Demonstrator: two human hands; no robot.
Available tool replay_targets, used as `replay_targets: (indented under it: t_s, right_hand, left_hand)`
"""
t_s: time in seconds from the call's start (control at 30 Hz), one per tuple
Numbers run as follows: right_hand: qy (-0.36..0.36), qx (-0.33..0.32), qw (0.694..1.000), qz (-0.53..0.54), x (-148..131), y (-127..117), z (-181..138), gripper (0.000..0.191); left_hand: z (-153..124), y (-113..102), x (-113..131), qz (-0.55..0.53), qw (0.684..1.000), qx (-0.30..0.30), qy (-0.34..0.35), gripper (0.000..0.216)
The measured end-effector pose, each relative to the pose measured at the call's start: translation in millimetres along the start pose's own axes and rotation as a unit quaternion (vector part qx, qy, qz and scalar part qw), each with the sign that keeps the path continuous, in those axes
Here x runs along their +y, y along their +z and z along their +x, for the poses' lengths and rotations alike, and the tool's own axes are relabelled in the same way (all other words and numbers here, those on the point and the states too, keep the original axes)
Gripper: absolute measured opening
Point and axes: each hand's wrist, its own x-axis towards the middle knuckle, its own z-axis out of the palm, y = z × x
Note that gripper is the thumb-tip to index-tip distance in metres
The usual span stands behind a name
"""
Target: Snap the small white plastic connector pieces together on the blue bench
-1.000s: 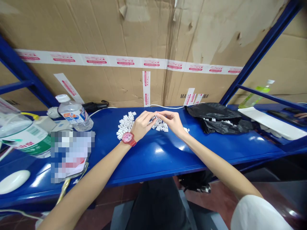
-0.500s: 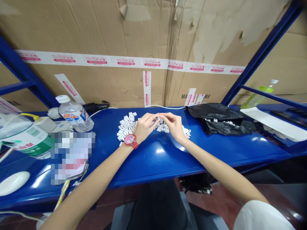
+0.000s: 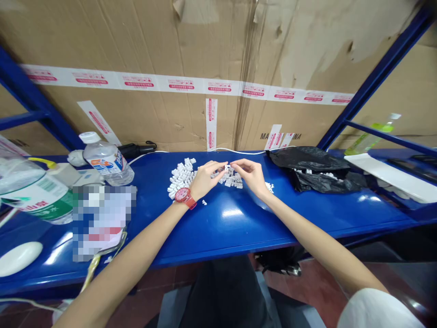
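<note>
Left hand: my left hand (image 3: 205,179) is out over the bench, red wristwatch (image 3: 185,198) on the wrist, and right now my fingertips (image 3: 221,166) are pinched on a small white plastic piece (image 3: 226,167).

Right hand: my right hand (image 3: 251,175) comes in from the other side, fingers curled and just beside that same piece. I can't tell whether they're touching it or gripping anything.

The piece: it's up between my two hands, off the bench, right above the middle heap.

Heaps: a heap of white plastic pieces (image 3: 180,175) sits by my left hand, a second heap (image 3: 234,179) lies under my right fingers, a few more bits (image 3: 269,187) lie by my right wrist, and strays (image 3: 204,202) lie just below my left palm.

Bench: everything's on a glossy blue metal bench (image 3: 232,241).

Around me: to the right, a black plastic bag (image 3: 317,166) holds more white bits; to the left stand a clear water bottle (image 3: 107,163) and a big labelled bottle (image 3: 37,193), with a pixelated packet (image 3: 102,223) in front; cardboard (image 3: 143,41) backs it all.
</note>
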Motion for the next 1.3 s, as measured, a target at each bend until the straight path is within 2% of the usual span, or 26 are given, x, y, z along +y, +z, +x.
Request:
replay_targets:
  t_s: [0.1,0.17,0.3,0.4,0.5,0.6,0.73,0.83,0.93,1.03,1.2,1.3]
  right_hand:
    - [0.008,-0.004,1.0,0.019,1,3,-1,0.024]
    - [0.002,0.001,1.0,0.024,1,5,-4,0.025]
    - [-0.037,0.005,0.999,-0.012,-2,6,-9,0.023]
    - [-0.096,0.016,0.992,-0.085,-7,5,-12,0.019]
    - [-0.15,0.041,0.976,-0.152,-11,4,-15,0.015]
    - [-0.173,0.031,0.966,-0.188,-12,5,-16,0.015]
    - [-0.151,-0.007,0.971,-0.187,-6,5,-12,0.012]
    - [-0.143,0.019,0.973,-0.178,-6,-1,-5,0.01]
    - [-0.153,0.05,0.966,-0.2,-11,-19,1,0.01]
    - [-0.165,0.058,0.952,-0.25,-15,-50,-3,0.011]
    - [-0.146,-0.001,0.926,-0.347,-5,-102,-29,0.014]
    - [-0.15,-0.057,0.904,-0.397,2,-108,-42,0.016]
  left_hand:
    - [0,1,5,-0.06,0.997,0.003,-0.05,0.022]
    - [2,3,9,-0.129,0.985,0.019,-0.109,0.023]
    - [7,3,13,-0.299,0.926,0.007,-0.232,0.036]
    - [11,-2,15,-0.345,0.899,-0.034,-0.267,0.041]
    - [13,-7,18,-0.344,0.897,-0.057,-0.271,0.039]
    - [13,-9,18,-0.328,0.902,-0.069,-0.27,0.035]
    - [13,-10,11,-0.303,0.911,-0.109,-0.258,0.033]
    - [12,-10,4,-0.271,0.918,-0.124,-0.26,0.033]
    - [12,-12,1,-0.239,0.928,-0.122,-0.258,0.033]
    - [14,-15,2,-0.224,0.936,-0.108,-0.248,0.033]
    - [16,-19,0,-0.16,0.958,-0.1,-0.217,0.028]
    - [16,-19,-3,-0.112,0.969,-0.085,-0.201,0.026]
